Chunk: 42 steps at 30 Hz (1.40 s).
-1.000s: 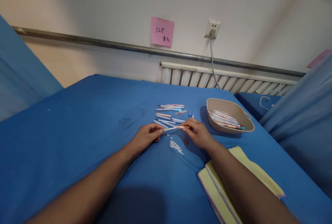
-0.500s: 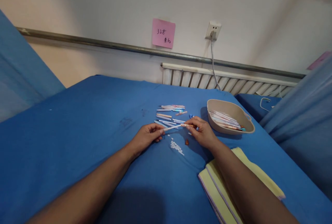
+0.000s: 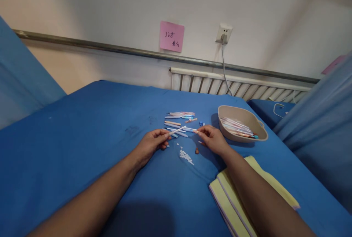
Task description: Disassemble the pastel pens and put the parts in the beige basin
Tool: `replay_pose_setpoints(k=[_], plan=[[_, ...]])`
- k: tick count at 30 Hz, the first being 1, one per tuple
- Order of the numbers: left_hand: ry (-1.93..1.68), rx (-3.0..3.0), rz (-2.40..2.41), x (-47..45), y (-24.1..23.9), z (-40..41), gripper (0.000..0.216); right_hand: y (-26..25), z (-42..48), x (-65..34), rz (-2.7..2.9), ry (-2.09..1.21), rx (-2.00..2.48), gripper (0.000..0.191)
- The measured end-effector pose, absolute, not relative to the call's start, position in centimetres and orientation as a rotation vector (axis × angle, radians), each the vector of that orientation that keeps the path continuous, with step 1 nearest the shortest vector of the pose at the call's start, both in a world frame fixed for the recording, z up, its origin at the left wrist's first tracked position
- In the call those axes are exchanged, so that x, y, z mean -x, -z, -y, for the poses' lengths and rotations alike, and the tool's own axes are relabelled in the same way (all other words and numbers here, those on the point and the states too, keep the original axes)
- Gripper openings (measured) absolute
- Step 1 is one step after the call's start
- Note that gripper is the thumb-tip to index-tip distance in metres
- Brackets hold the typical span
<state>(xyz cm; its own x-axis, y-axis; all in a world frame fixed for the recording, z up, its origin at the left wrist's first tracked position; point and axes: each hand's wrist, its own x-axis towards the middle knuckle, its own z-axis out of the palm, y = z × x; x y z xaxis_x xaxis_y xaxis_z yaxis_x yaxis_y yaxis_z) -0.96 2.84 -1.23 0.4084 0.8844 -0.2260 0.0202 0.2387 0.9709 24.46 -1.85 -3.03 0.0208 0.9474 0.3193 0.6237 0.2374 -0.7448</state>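
Observation:
My left hand (image 3: 154,142) pinches a thin white pen refill or barrel (image 3: 178,130), which tilts up to the right. Opposite it, my right hand (image 3: 212,139) has thumb and forefinger together on a small pinkish pen part (image 3: 195,131); its full shape is hidden. The two held pieces are apart at the right hand's end. Behind the hands, several pens (image 3: 180,114) and pen pieces (image 3: 172,123) lie in rows on the blue cloth. Just in front of them is a small heap of white bits (image 3: 186,155), with a brown-orange piece (image 3: 197,151) to its right.
A beige basket (image 3: 264,134) holding several pens stands to the right. Under my right forearm is a folded yellow towel (image 3: 264,178). Small blue bits (image 3: 201,123) lie behind my right hand. A radiator (image 3: 203,83) and metal rail (image 3: 121,49) run along the wall.
The white stick that spanned both hands has come apart from the pinkish part at my right hand. Its free end now points farther up, and my left hand has shifted slightly left.

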Motion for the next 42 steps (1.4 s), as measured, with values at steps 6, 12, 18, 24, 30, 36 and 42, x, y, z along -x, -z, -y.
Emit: replay_pose_setpoints(k=[6, 12, 18, 24, 30, 36, 42], plan=[[-0.808, -1.030, -0.980, 1.1, 1.0, -3.1, 0.027, 3.4, 2.1, -23.5, 1.935, -0.521, 1.506, 0.018], [-0.830, -1.002, -0.965, 1.1, 1.1, -3.2, 0.026, 4.0, 1.2, -24.0, 1.891, -0.351, 1.530, 0.013], [-0.843, -0.984, -0.956, 1.1, 1.3, -3.3, 0.022, 3.5, -1.7, -24.6, 1.969, -0.088, 1.685, 0.023], [-0.834, -0.970, -0.951, 1.2, 1.5, -3.3, 0.020, 2.8, -4.5, -23.7, 2.128, -0.017, 1.948, 0.028], [-0.820, -0.969, -0.930, 1.3, 1.7, -3.5, 0.021, 3.2, -4.7, -23.6, 2.120, 0.005, 2.000, 0.021], [-0.813, -1.026, -0.934, 1.1, 1.8, -3.3, 0.023, 2.6, -3.7, -23.3, 2.050, -0.006, 1.989, 0.025], [-0.805, -1.074, -0.948, 1.0, 1.5, -3.1, 0.025, 2.1, 0.0, -22.9, 1.671, -0.348, 1.578, 0.031]])
